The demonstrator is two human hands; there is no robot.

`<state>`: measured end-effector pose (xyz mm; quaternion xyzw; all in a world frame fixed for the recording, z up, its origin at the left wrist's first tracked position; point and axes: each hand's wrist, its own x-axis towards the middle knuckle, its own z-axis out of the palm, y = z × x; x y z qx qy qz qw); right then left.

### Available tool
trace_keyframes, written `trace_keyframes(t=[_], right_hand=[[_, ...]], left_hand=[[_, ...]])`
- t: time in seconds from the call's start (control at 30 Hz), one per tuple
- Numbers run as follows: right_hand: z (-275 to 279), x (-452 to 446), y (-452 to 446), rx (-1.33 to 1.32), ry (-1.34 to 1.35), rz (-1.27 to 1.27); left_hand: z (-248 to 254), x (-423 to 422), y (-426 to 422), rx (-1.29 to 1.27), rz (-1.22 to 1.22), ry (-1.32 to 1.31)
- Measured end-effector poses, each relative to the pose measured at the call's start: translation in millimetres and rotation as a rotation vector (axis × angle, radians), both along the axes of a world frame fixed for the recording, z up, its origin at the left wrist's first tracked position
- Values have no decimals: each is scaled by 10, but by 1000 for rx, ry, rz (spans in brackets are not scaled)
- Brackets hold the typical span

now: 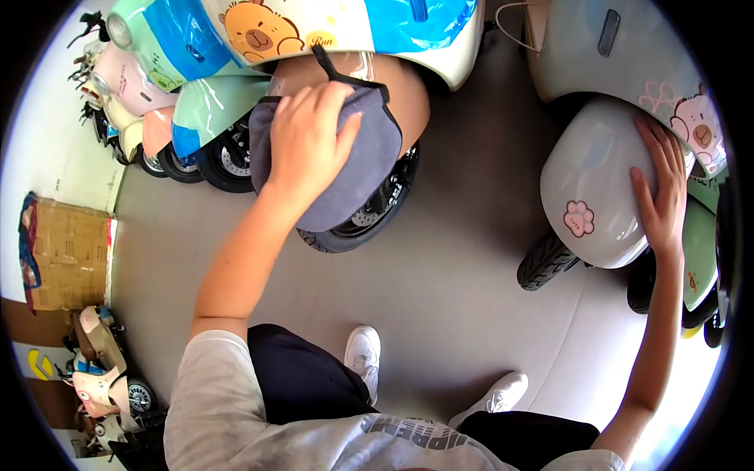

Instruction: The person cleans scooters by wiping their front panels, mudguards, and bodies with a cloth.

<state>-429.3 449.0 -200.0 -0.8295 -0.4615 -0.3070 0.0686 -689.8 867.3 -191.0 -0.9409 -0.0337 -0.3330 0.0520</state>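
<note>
My left hand (308, 145) presses a dark grey cloth with black trim (353, 173) against the brown front fender (412, 102) of a scooter, its fingers bent over the fabric. A black strap sticks up from the cloth's top edge. Below it shows part of the front wheel (361, 228). On the right, my right hand (664, 196) lies flat along the side of a glossy grey fender (593, 173), fingers stretched out and nothing held. That fender bears a pink paw sticker (579, 219).
More scooters (133, 86) stand in a row at the upper left, and a green one (699, 251) is at the right edge. A cardboard box (71, 255) is by the left wall. Another scooter (102, 377) is at the lower left. My white shoes (363, 357) rest on the grey floor.
</note>
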Motion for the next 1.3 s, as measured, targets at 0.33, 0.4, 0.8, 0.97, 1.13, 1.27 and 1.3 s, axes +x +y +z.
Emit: trace_keyframes(t=[0.33,0.4,0.8,0.97,1.13,1.27,1.3], right_hand=[[-58,57,-70,-68,-18,-52],[-59,78,-88,-101,-24,-77],[-87,90,-98,-138,-39,-90],[-28,75,-85,-138,26,-66],[-116,77,-194,-180,71,-45],[73,-84,29,-74,297,-22],[107,-114,53,-75,313,-16]], left_hand=[[50,-10,-397,-762,-285,-66],[47,-4,-437,-821,-308,-30],[68,53,-414,-835,-300,127],[-66,195,-433,-764,-381,59],[180,-25,-472,-890,-263,237],[734,-339,-481,-1061,-257,362],[872,-442,-516,-1117,-246,390]])
